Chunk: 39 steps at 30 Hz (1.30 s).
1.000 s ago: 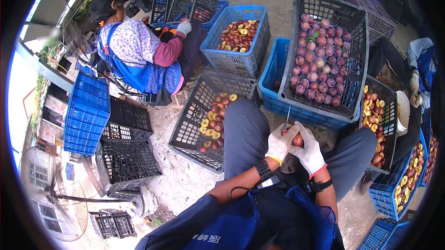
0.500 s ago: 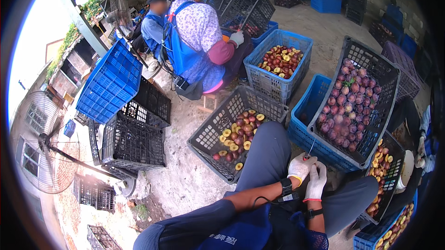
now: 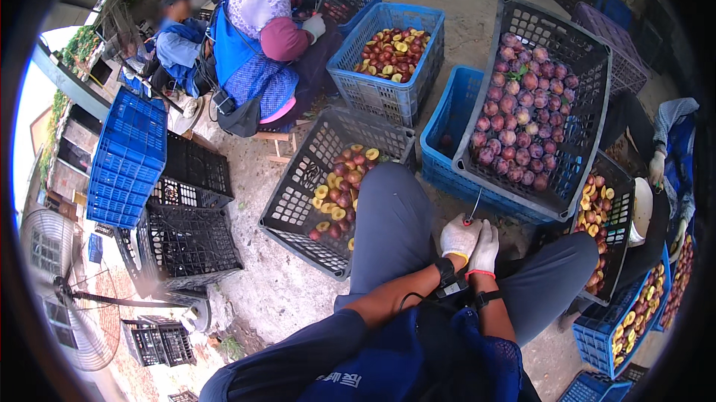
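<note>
My left hand (image 3: 458, 239), in a white glove, is closed around a small knife (image 3: 473, 209). The knife's thin blade points up and away, and a bit of its red handle shows at the fingers. Pressed against it is my right hand (image 3: 485, 248), gloved too, fingers together; whatever it may hold is hidden. Both hands rest between my knees. Just beyond them, a tilted black crate (image 3: 589, 126) of whole purple plums (image 3: 522, 115) lies on a blue crate (image 3: 447, 115). Left of my knee stands a black crate (image 3: 287, 212) with halved plums (image 3: 339, 189).
Another blue crate (image 3: 380, 89) holds cut plums ahead. A co-worker in a patterned top (image 3: 257, 7) sits beyond my left knee. At right, another person's gloved hand (image 3: 657, 168) is near a crate of halves (image 3: 597, 212). Stacked crates (image 3: 130, 156) and a fan (image 3: 63, 290) stand left.
The view has shifted, so the crates sit farther left and higher. My hands stay together, with the knife still pointing up. More of the person at the right has come into sight.
</note>
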Available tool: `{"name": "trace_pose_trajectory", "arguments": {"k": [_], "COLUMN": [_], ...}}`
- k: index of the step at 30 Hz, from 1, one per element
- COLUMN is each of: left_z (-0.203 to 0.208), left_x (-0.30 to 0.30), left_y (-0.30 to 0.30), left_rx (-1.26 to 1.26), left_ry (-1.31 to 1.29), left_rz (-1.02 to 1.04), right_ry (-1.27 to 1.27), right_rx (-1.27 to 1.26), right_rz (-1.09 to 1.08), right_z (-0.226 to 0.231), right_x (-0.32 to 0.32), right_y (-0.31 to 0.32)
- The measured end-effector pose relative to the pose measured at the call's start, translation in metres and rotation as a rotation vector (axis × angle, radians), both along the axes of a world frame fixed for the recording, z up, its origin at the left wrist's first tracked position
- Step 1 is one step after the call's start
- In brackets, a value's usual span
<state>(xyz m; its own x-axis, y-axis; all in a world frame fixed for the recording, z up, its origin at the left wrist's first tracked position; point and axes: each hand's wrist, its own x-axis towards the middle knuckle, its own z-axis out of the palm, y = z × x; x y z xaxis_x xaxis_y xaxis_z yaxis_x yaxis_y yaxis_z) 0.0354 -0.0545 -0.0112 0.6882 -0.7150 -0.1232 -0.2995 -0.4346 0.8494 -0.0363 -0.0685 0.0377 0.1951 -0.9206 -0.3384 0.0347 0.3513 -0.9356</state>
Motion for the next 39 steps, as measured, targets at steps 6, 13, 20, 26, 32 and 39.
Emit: {"name": "trace_pose_trajectory", "arguments": {"k": [6, 13, 20, 26, 32, 39], "left_z": [0.024, 0.014, 0.017, 0.008, 0.028, 0.061], "left_x": [-0.011, -0.011, -0.005, -0.003, -0.003, 0.014], "left_y": [-0.028, -0.063, -0.076, -0.081, -0.07, -0.056], "left_rx": [-0.014, 0.013, -0.101, -0.268, -0.418, -0.437], "left_ry": [0.115, -0.04, -0.248, -0.4, -0.48, 0.213], "left_rz": [0.012, -0.02, -0.198, -0.451, -0.559, -0.234], "right_ry": [-0.028, -0.013, 0.681, 0.23, 0.206, -0.169], "right_rx": [0.052, 0.155, -0.231, -0.252, -0.118, 0.118], "right_rz": [-0.066, -0.026, 0.398, 0.25, 0.484, 0.201], "right_z": [-0.038, -0.102, -0.109, -0.175, -0.06, -0.086], "right_x": [-0.015, -0.023, -0.035, -0.046, -0.039, -0.047], "right_y": [-0.026, -0.053, -0.068, -0.055, -0.075, -0.068]}}
